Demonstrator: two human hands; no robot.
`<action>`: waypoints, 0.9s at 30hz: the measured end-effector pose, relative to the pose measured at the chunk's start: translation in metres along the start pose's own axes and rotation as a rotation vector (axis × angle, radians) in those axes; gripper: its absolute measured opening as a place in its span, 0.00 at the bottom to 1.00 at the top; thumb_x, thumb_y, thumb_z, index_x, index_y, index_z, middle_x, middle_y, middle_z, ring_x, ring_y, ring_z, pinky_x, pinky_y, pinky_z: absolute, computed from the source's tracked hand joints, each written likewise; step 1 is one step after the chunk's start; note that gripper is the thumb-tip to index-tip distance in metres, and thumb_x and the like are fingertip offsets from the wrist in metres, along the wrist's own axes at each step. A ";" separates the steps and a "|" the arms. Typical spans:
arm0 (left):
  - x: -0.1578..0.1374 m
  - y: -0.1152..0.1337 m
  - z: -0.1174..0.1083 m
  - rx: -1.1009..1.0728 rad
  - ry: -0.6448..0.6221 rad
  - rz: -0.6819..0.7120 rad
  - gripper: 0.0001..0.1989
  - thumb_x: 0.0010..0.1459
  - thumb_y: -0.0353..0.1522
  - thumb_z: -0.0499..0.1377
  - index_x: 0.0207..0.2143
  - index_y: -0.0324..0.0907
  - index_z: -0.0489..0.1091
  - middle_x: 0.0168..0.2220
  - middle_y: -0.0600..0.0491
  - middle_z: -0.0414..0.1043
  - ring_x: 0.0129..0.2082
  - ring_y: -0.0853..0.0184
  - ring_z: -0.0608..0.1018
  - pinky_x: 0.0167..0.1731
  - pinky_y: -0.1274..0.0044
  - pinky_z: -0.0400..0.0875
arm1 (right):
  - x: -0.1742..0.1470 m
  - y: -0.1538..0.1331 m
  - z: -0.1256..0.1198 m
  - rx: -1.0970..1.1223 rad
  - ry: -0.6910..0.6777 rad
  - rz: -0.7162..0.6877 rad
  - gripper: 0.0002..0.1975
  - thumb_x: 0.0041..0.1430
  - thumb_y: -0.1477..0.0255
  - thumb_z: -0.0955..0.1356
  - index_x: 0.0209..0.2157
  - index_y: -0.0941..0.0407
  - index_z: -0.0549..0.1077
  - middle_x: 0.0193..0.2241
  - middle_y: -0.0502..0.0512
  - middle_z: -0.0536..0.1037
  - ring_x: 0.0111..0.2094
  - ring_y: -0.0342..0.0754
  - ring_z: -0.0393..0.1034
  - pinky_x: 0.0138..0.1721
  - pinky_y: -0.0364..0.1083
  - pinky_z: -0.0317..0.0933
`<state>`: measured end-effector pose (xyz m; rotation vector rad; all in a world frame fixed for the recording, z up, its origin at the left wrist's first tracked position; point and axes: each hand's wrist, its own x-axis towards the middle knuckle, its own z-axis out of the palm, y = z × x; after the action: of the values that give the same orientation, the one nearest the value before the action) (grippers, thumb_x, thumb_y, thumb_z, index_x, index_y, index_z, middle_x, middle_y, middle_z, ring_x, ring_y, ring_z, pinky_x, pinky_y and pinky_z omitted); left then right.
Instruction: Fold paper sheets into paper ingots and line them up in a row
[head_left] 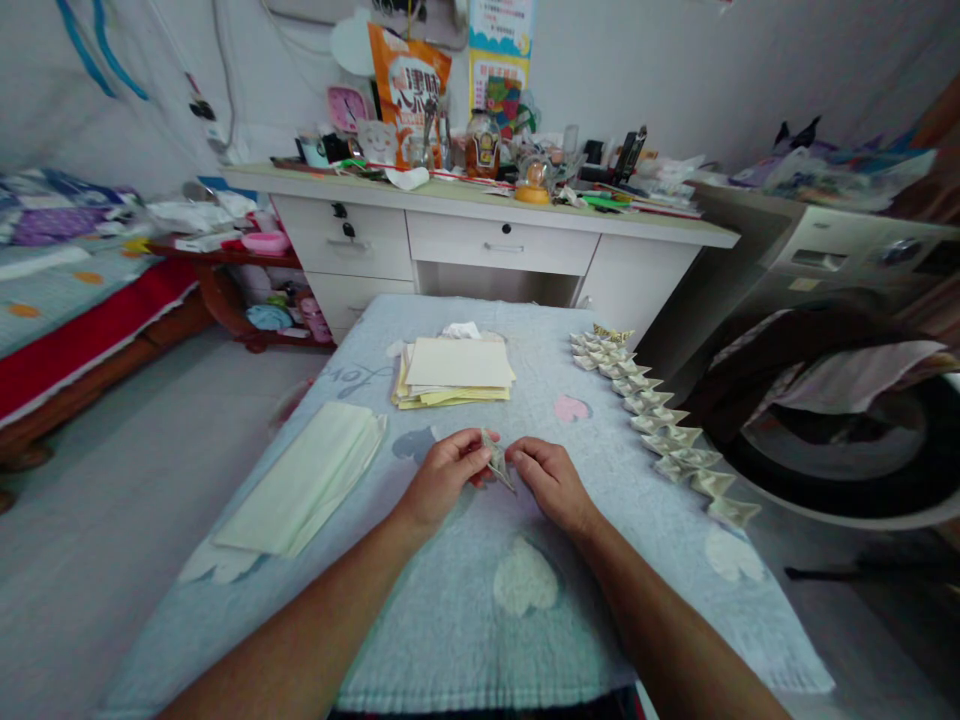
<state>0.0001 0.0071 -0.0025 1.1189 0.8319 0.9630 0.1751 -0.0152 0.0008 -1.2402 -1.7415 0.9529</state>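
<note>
Between my hands, over the middle of the cloth-covered table (622, 590), is a small folded paper piece (497, 462). My left hand (448, 475) pinches it between thumb and fingers. At its right edge is my right hand (551, 480), fingers curled and thumb against the forefinger; whether it grips the paper I cannot make out. A row of folded paper boats (651, 402) runs down the right side. Beyond my hands lies a stack of cream and yellow paper sheets (459, 362). Long pale green paper sheets (304, 480) lie to the left.
Behind the table stands a white desk (502, 245) crowded with jars, an orange bag (409, 90) and a pink clock (346, 107). A washing machine (840, 250) with its round door (810, 490) open is at the right. A bed (82, 310) is at the left.
</note>
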 end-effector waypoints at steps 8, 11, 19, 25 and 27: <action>-0.002 -0.001 0.003 -0.019 -0.013 -0.022 0.19 0.52 0.37 0.62 0.45 0.38 0.71 0.31 0.51 0.70 0.27 0.70 0.71 0.26 0.79 0.65 | 0.001 0.002 0.011 0.409 -0.016 0.088 0.14 0.55 0.61 0.68 0.33 0.56 0.66 0.22 0.46 0.66 0.23 0.39 0.58 0.25 0.39 0.53; -0.001 -0.002 0.004 -0.051 0.003 -0.029 0.20 0.51 0.37 0.63 0.46 0.39 0.70 0.33 0.51 0.71 0.29 0.70 0.72 0.27 0.79 0.67 | 0.001 0.002 0.011 0.389 -0.006 0.100 0.13 0.54 0.61 0.68 0.31 0.56 0.65 0.20 0.45 0.65 0.21 0.39 0.57 0.23 0.39 0.52; -0.002 -0.004 0.008 -0.074 0.017 -0.048 0.16 0.46 0.35 0.67 0.38 0.38 0.72 0.31 0.52 0.74 0.30 0.70 0.74 0.29 0.79 0.69 | 0.002 0.006 0.013 0.239 0.095 0.126 0.09 0.53 0.67 0.66 0.26 0.56 0.64 0.17 0.43 0.62 0.18 0.38 0.54 0.20 0.38 0.48; -0.002 -0.005 0.010 -0.076 0.019 -0.061 0.14 0.47 0.34 0.67 0.37 0.39 0.72 0.31 0.53 0.74 0.30 0.70 0.74 0.31 0.77 0.70 | 0.003 0.011 0.013 0.201 0.141 0.134 0.09 0.52 0.67 0.66 0.25 0.56 0.64 0.17 0.43 0.62 0.18 0.37 0.54 0.20 0.38 0.48; -0.002 -0.006 0.009 -0.068 0.000 -0.050 0.14 0.48 0.34 0.66 0.37 0.38 0.73 0.32 0.52 0.74 0.30 0.70 0.74 0.32 0.77 0.70 | 0.002 0.012 0.013 0.195 0.151 0.135 0.09 0.53 0.67 0.66 0.25 0.56 0.64 0.17 0.43 0.62 0.18 0.37 0.54 0.19 0.38 0.48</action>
<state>0.0088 0.0018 -0.0058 1.0347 0.8176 0.9433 0.1673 -0.0117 -0.0151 -1.2791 -1.4276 1.0518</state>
